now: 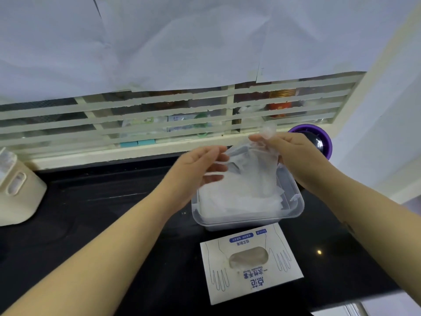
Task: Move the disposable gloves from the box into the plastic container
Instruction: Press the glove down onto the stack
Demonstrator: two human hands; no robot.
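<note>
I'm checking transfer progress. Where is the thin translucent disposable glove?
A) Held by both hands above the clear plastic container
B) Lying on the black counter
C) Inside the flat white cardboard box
A: left hand and right hand pinch the thin translucent disposable glove over the clear plastic container.

Counter: black countertop
Left: cream appliance standing on it
Right: purple round object
Above: white paper sheets

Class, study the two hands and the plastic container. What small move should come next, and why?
Probably lower the glove into the plastic container and release it. The left hand and right hand pinch it, spread between them, over the container, where a pile of gloves already lies.
</note>
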